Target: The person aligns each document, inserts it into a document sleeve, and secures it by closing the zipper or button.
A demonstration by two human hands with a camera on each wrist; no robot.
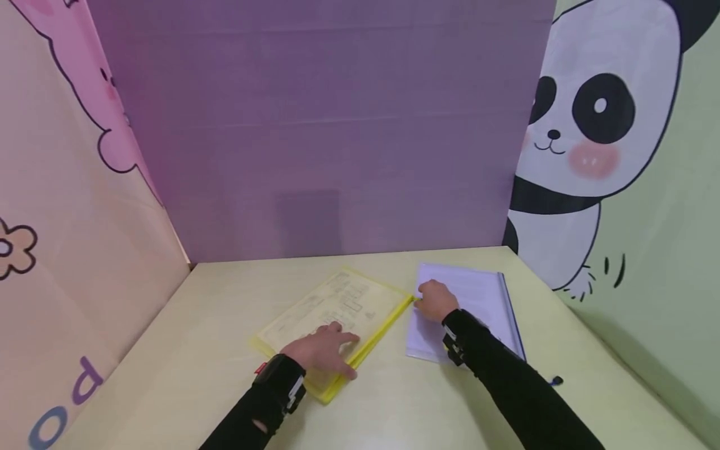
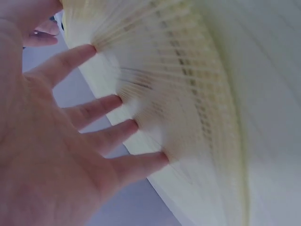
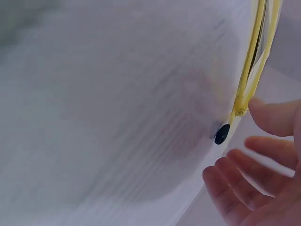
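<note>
A flat yellow zip pouch [image 1: 351, 299] with printed sheets visible inside lies slanted on the table. My left hand [image 1: 323, 347] rests on its lower part, fingers spread and thumb out over the yellow zip edge. In the left wrist view the fairly straight fingertips of this left hand [image 2: 80, 127] touch the pouch's surface. At the pouch's upper right corner is my right hand [image 1: 437, 300], above a pale purple pouch [image 1: 469, 284]. The right wrist view shows the right hand [image 3: 263, 165] with loosely bent fingers, its thumb against the yellow corner [image 3: 241, 111]. A black tab [image 3: 222, 134] hangs beside that corner.
The pale table [image 1: 225, 281] ends at a purple backdrop [image 1: 337, 137]. Decorated side walls stand left and right, with a panda [image 1: 596, 125] printed on the right one. A small dark tab [image 1: 556, 380] lies near the purple pouch's lower right corner.
</note>
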